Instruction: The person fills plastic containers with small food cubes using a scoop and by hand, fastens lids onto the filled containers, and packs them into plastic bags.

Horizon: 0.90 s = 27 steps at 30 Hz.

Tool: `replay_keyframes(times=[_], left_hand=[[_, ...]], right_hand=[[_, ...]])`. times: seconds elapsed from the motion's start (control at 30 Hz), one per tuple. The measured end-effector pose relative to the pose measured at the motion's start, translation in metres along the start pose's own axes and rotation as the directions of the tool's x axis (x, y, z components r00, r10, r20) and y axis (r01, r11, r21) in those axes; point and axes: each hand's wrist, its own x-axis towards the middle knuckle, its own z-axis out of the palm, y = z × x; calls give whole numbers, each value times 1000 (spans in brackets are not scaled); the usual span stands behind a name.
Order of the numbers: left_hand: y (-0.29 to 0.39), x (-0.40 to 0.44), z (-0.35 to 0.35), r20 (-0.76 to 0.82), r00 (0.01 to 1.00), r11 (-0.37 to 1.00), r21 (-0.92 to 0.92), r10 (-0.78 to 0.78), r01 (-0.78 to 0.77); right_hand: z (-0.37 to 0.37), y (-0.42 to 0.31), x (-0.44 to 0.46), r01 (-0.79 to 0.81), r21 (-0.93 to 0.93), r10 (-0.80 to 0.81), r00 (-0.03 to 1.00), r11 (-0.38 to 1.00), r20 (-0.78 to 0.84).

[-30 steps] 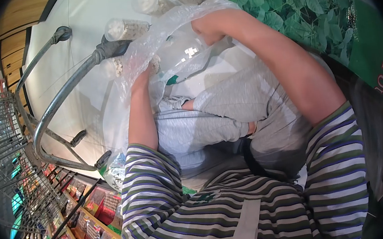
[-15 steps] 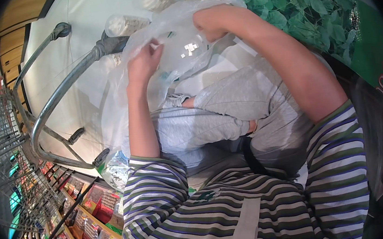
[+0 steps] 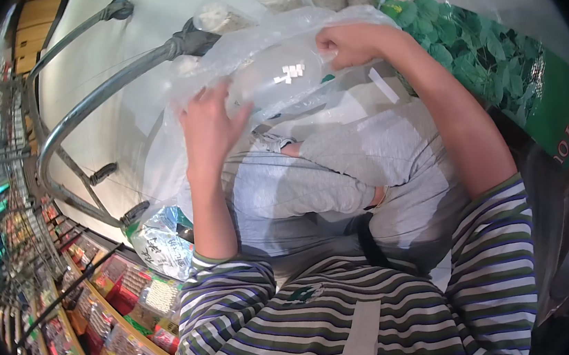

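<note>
Right hand curls tightly on the plastic bag at its rim; left hand splayed, no grip apparent. Bag spreads over floor, in from its left edge; slack could snag on cart frame, tearing.

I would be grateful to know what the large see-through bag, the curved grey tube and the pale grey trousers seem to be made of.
Large see-through bag: thin, glossy plastic film, judging by its crinkles and highlights.
Curved grey tube: probably metal, dull and worn, with a light streak along it.
Pale grey trousers: soft matte fabric, perhaps cotton jersey, given the flecked surface and folds.
</note>
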Motion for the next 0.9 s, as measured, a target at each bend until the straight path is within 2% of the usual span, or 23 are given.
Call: replay_keyframes(times=[0.03, 0.1, 0.17, 0.2, 0.23, 0.27, 0.33, 0.47, 0.53, 0.57, 0.63, 0.67, 0.8, 0.87, 0.9], left_hand=[[4, -13, -3, -17, 1000, 1000, 0, -21, 21], [7, -32, -8, 31, 998, 963, 262, 59, -65], [-1, -43, -14, 23, 1000, 979, 202, 16, -20], [-5, -45, -23, 132, 991, 977, 212, -24, -5], [-7, -46, -33, 241, 969, 975, 222, -63, 8], [-7, -46, -45, 231, 969, 973, 228, -84, 30], [-4, -43, -75, 335, 935, 953, 303, -114, 7], [18, -38, -133, 293, 935, 939, 328, -199, 98], [31, -35, -153, 143, 973, 966, 211, -180, 147], [34, -35, -150, 141, 975, 967, 215, -172, 140], [36, -37, -128, 248, 968, 901, 411, 33, -136], [31, -31, -116, 413, 903, 930, 364, -120, -43], [33, -29, -104, 364, 925, 938, 347, -113, -22], [38, -28, -100, 418, 907, 935, 342, -58, -98], [37, -27, -101, 414, 908, 936, 342, -68, -86]], right_hand=[[-1, -7, -3, -22, -8, 22, 998, 1000, 60], [0, -16, -7, -22, -36, 26, 992, 999, 125], [3, -21, -7, -95, -72, 111, 958, 993, 264], [1, -24, -10, -73, -90, 95, 959, 993, 269], [0, -28, -14, -117, -94, 137, 961, 989, 239], [-2, -31, -19, -162, -94, 178, 962, 982, 208], [-10, -39, -28, -117, -60, 125, 979, 991, 162], [-28, -51, -49, -51, 0, 51, 999, 999, 15], [-33, -52, -56, -42, 42, 43, 999, 998, -23], [-35, -49, -60, -41, 82, 46, 997, 996, -57], [-39, -40, -60, -54, 51, 57, 997, 997, -46], [-40, -35, -60, -62, 15, 62, 998, 998, -23], [-39, -30, -63, -134, -13, 133, 991, 991, -32], [-44, -32, -59, -174, -90, 180, 982, 981, 65], [-45, -34, -58, -165, -99, 172, 983, 981, 68]])
